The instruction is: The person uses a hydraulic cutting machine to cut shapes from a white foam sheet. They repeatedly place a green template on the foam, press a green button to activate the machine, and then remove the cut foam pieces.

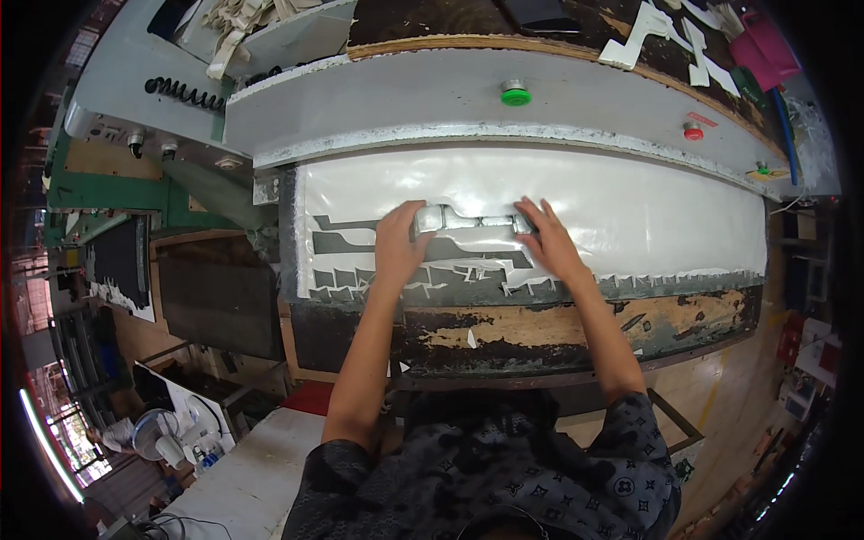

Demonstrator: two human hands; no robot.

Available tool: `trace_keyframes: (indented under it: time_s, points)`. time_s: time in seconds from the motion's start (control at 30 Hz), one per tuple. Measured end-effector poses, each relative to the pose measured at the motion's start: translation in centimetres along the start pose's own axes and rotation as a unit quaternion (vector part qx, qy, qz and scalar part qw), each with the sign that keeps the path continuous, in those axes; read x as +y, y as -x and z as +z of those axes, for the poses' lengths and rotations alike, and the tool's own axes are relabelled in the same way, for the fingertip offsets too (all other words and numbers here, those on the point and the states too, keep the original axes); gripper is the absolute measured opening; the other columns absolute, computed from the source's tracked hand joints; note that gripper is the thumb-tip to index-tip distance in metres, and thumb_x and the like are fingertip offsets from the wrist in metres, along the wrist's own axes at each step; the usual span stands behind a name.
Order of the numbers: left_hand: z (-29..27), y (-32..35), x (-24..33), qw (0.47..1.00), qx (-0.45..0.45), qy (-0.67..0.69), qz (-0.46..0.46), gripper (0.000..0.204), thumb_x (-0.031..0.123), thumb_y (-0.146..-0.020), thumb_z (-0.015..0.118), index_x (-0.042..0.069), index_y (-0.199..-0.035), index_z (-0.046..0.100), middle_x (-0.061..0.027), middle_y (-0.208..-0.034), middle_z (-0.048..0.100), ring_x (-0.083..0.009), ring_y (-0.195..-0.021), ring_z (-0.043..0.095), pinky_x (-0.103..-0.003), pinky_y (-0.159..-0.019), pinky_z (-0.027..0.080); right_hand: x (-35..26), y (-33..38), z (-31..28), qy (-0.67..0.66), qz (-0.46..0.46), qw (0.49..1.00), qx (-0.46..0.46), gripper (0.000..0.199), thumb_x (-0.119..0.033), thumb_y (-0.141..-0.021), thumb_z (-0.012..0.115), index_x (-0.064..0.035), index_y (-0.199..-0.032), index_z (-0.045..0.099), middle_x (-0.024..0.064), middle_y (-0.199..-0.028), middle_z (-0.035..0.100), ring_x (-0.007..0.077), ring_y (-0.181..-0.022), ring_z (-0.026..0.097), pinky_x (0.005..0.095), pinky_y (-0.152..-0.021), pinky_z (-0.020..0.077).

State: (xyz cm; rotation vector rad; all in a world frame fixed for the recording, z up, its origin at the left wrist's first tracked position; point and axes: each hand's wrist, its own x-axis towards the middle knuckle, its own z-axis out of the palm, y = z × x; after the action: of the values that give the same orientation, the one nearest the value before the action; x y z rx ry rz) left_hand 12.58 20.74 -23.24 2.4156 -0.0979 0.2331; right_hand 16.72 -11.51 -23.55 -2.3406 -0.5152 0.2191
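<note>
Both hands, left hand [400, 241] and right hand [546, 238], grip the ends of the metal cutting die [472, 219]; looks heavy, rigid, sharp-edged underneath, so holding the ends seems right.

A long, narrow, silvery metal cutting die [475, 220] with a stepped outline is lying flat on a glossy white plastic sheet [630, 211], running left to right. Each of its ends is sitting under a hand. The sheet is covering the worktop, showing dark cut-out shapes along its near edge.
</note>
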Motion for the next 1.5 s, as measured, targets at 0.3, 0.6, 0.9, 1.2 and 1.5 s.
trace_keyframes:
  time_s: [0.3, 0.6, 0.9, 1.2, 1.5]
  points:
    - [-0.2, 4.1, 5.7, 0.912, 0.031, 0.213, -0.35, 0.037, 0.029, -0.093, 0.082, -0.001, -0.113, 0.074, -0.0135, -0.101, 0.076, -0.0218, -0.085, 0.071, -0.035, -0.076, 0.054, -7.4, 3.1, -2.6, -0.011, -0.135, 0.988, 0.07, 0.044, -0.004, -0.087, 0.068, -0.0143, -0.13, 0.069, 0.0064, -0.127, 0.073, 0.0256, -0.131, 0.065, 0.0651, -0.127, 0.016]
    - [-2.3, 0.4, 10.1, 0.871, -0.132, 0.404, -0.245, 0.05, 0.009, -0.093, 0.081, -0.01, -0.135, 0.061, -0.0127, -0.1, 0.078, -0.0102, -0.081, 0.07, -0.026, -0.067, 0.054, -12.9, 7.5, 1.3, 0.179, -0.371, 0.909, 0.064, 0.053, -0.041, -0.079, 0.088, -0.0275, -0.128, 0.071, -0.0068, -0.138, 0.069, 0.0209, -0.14, 0.056, 0.0725, -0.125, 0.0073]
    - [3.1, -1.9, 2.5, 0.988, -0.135, -0.009, 0.079, 0.042, 0.007, -0.084, 0.079, 0.008, -0.125, 0.071, -0.0144, -0.118, 0.069, -0.0357, -0.115, 0.061, -0.044, -0.101, 0.05, -1.6, 2.1, 1.4, 0.076, -0.105, 0.977, 0.17, 0.071, -0.048, -0.074, 0.09, -0.0213, -0.136, 0.07, 0.0206, -0.169, 0.032, 0.0483, -0.151, 0.034, 0.0684, -0.123, 0.0211]
    - [0.4, 2.4, -1.4, 0.994, 0.112, 0.01, -0.004, 0.062, 0.013, -0.077, 0.091, 0.005, -0.133, 0.066, -0.0167, -0.123, 0.069, -0.0377, -0.116, 0.063, -0.046, -0.103, 0.048, 0.8, 2.8, 3.4, 0.024, -0.06, 0.993, 0.099, 0.02, -0.015, -0.09, 0.078, -0.01, -0.106, 0.066, 0.0178, -0.138, 0.067, 0.0397, -0.147, 0.046, 0.0671, -0.124, 0.0184]
    - [3.5, 3.9, -1.8, 0.988, 0.143, -0.013, -0.049, 0.056, 0.021, -0.081, 0.089, 0.008, -0.132, 0.07, -0.0195, -0.133, 0.07, -0.0363, -0.131, 0.06, -0.049, -0.114, 0.04, 1.2, 3.9, 3.4, -0.003, -0.039, 0.99, 0.137, 0.023, -0.01, -0.087, 0.08, -0.0062, -0.096, 0.059, 0.0248, -0.132, 0.07, 0.0408, -0.145, 0.051, 0.0627, -0.126, 0.0215]
